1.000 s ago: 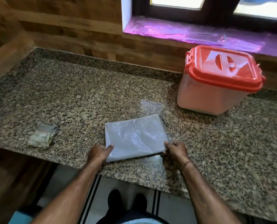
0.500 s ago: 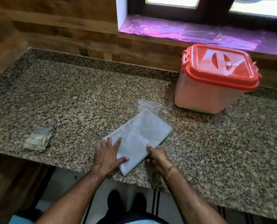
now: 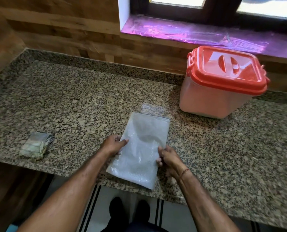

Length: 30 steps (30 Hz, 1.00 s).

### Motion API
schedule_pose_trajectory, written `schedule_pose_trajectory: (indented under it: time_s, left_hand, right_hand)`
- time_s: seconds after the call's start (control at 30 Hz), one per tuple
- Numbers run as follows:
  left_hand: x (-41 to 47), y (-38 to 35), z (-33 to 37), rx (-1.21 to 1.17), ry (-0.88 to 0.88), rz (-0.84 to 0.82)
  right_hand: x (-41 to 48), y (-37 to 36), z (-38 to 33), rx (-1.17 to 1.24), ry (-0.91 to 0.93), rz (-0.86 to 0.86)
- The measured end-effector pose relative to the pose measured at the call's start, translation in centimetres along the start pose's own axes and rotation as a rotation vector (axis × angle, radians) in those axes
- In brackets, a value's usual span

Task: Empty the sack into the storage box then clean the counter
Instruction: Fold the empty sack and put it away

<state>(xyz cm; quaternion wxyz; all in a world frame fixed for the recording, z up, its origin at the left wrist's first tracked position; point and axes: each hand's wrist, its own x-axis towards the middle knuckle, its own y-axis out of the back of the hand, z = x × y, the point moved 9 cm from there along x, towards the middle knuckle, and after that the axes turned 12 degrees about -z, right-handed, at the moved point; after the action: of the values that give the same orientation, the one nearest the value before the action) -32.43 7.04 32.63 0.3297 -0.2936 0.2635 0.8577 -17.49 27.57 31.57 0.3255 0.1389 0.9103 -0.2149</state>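
A flat, folded white sack (image 3: 142, 148) lies lengthwise on the speckled granite counter (image 3: 82, 101), its near end close to the front edge. My left hand (image 3: 113, 145) holds its left edge, thumb on top. My right hand (image 3: 167, 159) grips the right edge, fingers curled round it. The storage box (image 3: 221, 82), translucent with an orange lid shut on it, stands at the back right of the counter.
A crumpled greenish cloth (image 3: 36, 145) lies on the counter to the left of my hands. Behind the counter are a wooden wall and a window sill (image 3: 189, 33) covered with shiny film. My feet stand on the floor below the counter edge.
The sack has been turned from lying crosswise to lying lengthwise, away from me. My left hand went from pressing flat on it to holding its left edge.
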Motion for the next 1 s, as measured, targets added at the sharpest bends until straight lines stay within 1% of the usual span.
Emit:
schedule_pose_trajectory:
  time_s: [0.07, 0.2, 0.3, 0.4, 0.57, 0.67, 0.77, 0.83, 1.0]
  left_hand:
    - [-0.2, -0.3, -0.5, -0.145, 0.061, -0.07]
    - [-1.5, -0.1, -2.7, -0.317, 0.173, -0.1]
    - [-2.3, 0.1, -4.3, -0.438, 0.21, -0.151]
    - [-3.1, 0.7, -5.5, -0.507, 0.197, -0.158]
    - [-6.1, 3.1, -5.9, -0.611, 0.071, -0.014]
    - [-8.8, 5.1, -7.4, -0.651, 0.025, 0.081]
    - [-12.6, 8.0, -9.9, -0.697, -0.017, 0.209]
    - [-15.5, 10.4, -12.4, -0.753, -0.061, 0.312]
    - [-23.4, 15.9, -22.1, -0.867, -0.126, 0.509]
  right_hand:
    - [-0.4, -0.4, -0.9, -0.002, 0.031, -0.045]
    - [-0.9, -1.5, -2.3, -0.068, 0.087, -0.123]
    - [-1.0, -2.7, -2.3, -0.141, 0.082, -0.203]
    - [-1.0, -3.5, -1.8, -0.161, 0.076, -0.203]
    - [-0.8, -5.2, -0.2, -0.093, 0.05, -0.126]
    - [-1.0, -8.6, 0.3, -0.12, 0.082, -0.128]
    - [-1.6, -14.0, 1.0, -0.2, 0.116, -0.194]
    - [-2.3, -18.1, 2.5, -0.259, 0.105, -0.252]
    - [-5.4, -28.6, 8.2, -0.351, 0.113, -0.28]
